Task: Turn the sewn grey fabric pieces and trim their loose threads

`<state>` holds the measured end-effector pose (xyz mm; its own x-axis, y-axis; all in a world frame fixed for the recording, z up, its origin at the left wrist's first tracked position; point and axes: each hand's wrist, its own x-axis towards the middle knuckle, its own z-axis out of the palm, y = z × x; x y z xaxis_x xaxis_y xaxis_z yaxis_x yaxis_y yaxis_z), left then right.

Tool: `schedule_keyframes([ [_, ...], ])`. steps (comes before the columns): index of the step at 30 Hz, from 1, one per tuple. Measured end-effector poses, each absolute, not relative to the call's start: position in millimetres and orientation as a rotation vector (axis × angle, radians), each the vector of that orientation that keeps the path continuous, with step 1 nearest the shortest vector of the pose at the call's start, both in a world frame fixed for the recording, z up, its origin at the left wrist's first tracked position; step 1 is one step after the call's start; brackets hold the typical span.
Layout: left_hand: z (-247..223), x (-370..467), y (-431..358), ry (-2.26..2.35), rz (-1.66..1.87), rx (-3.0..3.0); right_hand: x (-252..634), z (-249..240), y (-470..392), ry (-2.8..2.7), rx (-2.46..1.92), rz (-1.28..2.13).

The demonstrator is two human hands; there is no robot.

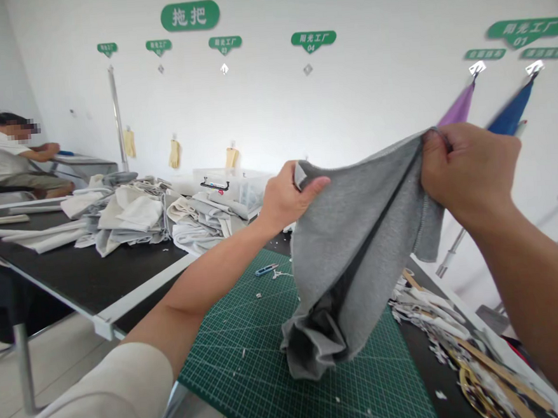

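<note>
A piece of grey sewn cloth (357, 229) hangs between my two hands above the green cutting mat (253, 319). My left hand (290, 195) pinches its upper left corner, thumb on the near side. At the upper right, my right hand (467, 167) is closed around the top edge, with a stitched flap dropping below the fist. The cloth's lower end is bunched into open folds just over the mat. Small blue thread snips (266, 270) lie on the mat behind the cloth, beside a scrap of white thread.
Heaped grey and white cloths (130, 210) cover the black table at left, before a clear plastic box (249, 189). Gold-handled scissors (470, 386), wooden rulers (505, 371) and scraps crowd the mat's right side. Another person (5, 152) sits working at the far left.
</note>
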<state>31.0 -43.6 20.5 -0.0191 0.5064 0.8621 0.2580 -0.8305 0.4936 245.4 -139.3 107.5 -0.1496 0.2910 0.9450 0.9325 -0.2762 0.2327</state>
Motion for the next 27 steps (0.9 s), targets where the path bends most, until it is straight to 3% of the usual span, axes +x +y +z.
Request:
schedule_keyframes([
  [6, -4, 43, -26, 0.843, 1.686, 2.472, 251, 110, -140, -1.387, -1.542, -1.529],
  [13, 25, 32, 6, 1.033, 2.047, 2.025, 266, 106, -139, -1.554, -1.459, -1.482],
  [20, 65, 27, 17, 0.807, 2.37, 1.841, 263, 94, -122, -1.978, -1.884, -1.337],
  [24, 78, 26, 17, 0.752, 2.419, 1.854, 260, 94, -123, -1.868, -1.858, -1.284],
  [27, 82, 25, 15, 0.732, 2.428, 1.87, 260, 103, -131, -1.641, -1.764, -1.052],
])
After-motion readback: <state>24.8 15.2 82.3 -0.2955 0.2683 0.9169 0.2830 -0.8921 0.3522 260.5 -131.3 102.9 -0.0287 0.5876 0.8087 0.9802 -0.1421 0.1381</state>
